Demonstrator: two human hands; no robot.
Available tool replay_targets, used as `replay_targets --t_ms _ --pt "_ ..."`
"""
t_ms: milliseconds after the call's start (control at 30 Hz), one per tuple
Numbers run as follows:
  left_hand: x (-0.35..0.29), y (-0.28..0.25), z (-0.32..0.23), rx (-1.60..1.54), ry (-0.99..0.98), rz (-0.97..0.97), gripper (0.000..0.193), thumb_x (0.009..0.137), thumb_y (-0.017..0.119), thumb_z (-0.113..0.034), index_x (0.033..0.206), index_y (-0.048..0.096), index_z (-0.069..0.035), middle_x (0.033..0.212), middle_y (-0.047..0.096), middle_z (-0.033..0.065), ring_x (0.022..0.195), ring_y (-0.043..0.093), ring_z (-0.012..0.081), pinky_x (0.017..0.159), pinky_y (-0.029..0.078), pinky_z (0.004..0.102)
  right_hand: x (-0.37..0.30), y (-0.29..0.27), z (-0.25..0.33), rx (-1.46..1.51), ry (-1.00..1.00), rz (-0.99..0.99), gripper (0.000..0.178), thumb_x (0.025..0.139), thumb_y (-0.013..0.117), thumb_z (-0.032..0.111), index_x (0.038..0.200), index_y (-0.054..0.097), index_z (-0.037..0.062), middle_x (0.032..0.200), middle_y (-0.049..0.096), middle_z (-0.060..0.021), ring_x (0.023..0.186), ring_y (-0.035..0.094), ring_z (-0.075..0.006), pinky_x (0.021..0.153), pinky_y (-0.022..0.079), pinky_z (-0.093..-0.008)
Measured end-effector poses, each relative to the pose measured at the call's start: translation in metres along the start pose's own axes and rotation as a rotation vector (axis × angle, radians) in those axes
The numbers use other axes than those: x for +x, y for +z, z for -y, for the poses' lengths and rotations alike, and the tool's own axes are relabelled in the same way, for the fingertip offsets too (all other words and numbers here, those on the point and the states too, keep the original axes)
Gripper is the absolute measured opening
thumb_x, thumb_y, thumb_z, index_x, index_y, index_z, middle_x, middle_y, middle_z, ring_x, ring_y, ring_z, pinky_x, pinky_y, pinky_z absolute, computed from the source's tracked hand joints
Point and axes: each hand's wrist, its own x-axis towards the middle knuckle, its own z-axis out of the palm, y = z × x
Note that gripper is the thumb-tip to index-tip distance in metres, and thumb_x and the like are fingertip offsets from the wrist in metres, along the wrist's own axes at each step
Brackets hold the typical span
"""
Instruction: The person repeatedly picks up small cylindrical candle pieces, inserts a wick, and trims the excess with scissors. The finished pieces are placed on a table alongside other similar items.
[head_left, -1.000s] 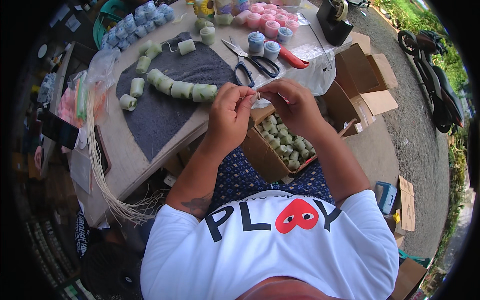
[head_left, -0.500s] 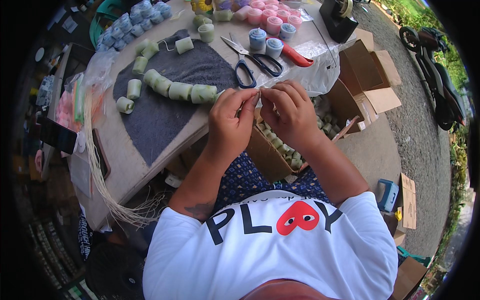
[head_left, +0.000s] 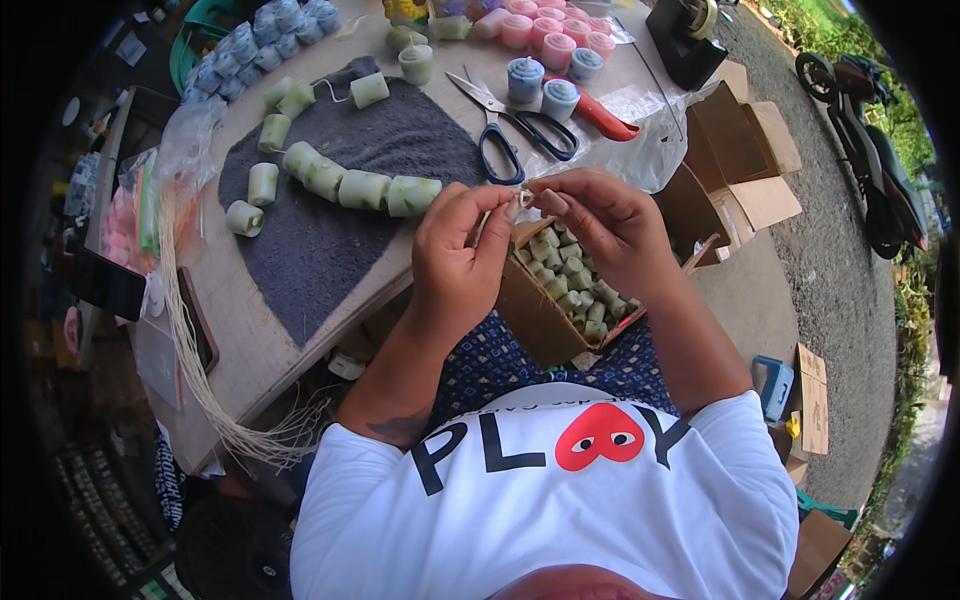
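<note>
My left hand [head_left: 460, 250] and my right hand [head_left: 618, 228] meet above the table's near edge, fingertips pinched on a small loop of whitish cord [head_left: 523, 199]. Beside my left fingers ends a curved row of pale green, candle-like cylinders [head_left: 363, 190]. Cord shows between some of them; how the loop joins the row is hidden behind my left hand. The row rests on a dark grey towel [head_left: 310, 250]. Just beyond my fingertips lie scissors [head_left: 493, 122] with dark blue handles, blades apart. Below my right hand, a cardboard box [head_left: 535, 318] holds many smaller green cylinders [head_left: 572, 280].
Blue cups [head_left: 525, 80], pink cups [head_left: 557, 50] and a red-handled tool [head_left: 605, 118] stand or lie at the far side. A tape dispenser [head_left: 685, 50] is at the far right corner. Cream strings [head_left: 200, 360] hang over the left edge, near a phone [head_left: 110, 285].
A small cord loop now shows between my fingertips. My right hand has turned and shifted slightly right, and more of the box of green cylinders is visible.
</note>
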Motion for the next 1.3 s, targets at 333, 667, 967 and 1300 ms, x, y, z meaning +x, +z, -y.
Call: replay_targets --t_ms 333,667,967,1300 --pt "0.005 -0.006 0.000 0.057 0.107 0.099 0.006 0.087 0.058 0.001 0.093 0.061 0.001 0.079 0.055 0.0096 0.066 0.055 0.0199 0.059 0.045 0.0288 0.011 -0.007 0.011 -0.348 -0.266 0.114 0.024 0.076 0.070 0.001 0.098 0.068 0.0074 0.083 0.063 -0.0073 0.076 0.060 -0.0227 0.067 0.048 -0.0315" --pt "0.007 -0.018 -0.011 0.004 0.006 0.249 0.009 0.092 0.051 -0.002 0.096 0.058 0.002 0.081 0.052 0.0108 0.073 0.053 0.0214 0.067 0.043 0.0295 0.013 -0.005 0.012 -0.470 -0.463 0.102 0.023 0.072 0.072 0.004 0.094 0.065 0.0067 0.086 0.062 -0.0070 0.079 0.060 -0.0249 0.067 0.049 -0.0340" --pt "0.006 -0.024 -0.015 0.154 0.019 0.278 0.006 0.090 0.053 -0.004 0.087 0.055 0.001 0.081 0.052 0.0138 0.071 0.053 0.0290 0.064 0.043 0.0345 0.003 -0.005 0.016 -0.598 -0.493 0.221 0.028 0.069 0.067 0.003 0.095 0.058 0.0036 0.092 0.060 -0.0089 0.085 0.059 -0.0284 0.076 0.048 -0.0374" --pt "-0.003 -0.014 -0.008 0.231 0.170 0.206 0.001 0.087 0.055 -0.002 0.087 0.054 -0.002 0.080 0.052 0.0146 0.073 0.053 0.0350 0.064 0.043 0.0412 -0.011 0.010 0.012 -0.608 -0.449 0.199 0.025 0.074 0.067 0.008 0.095 0.055 0.0044 0.085 0.056 -0.0099 0.080 0.056 -0.0281 0.073 0.047 -0.0370"
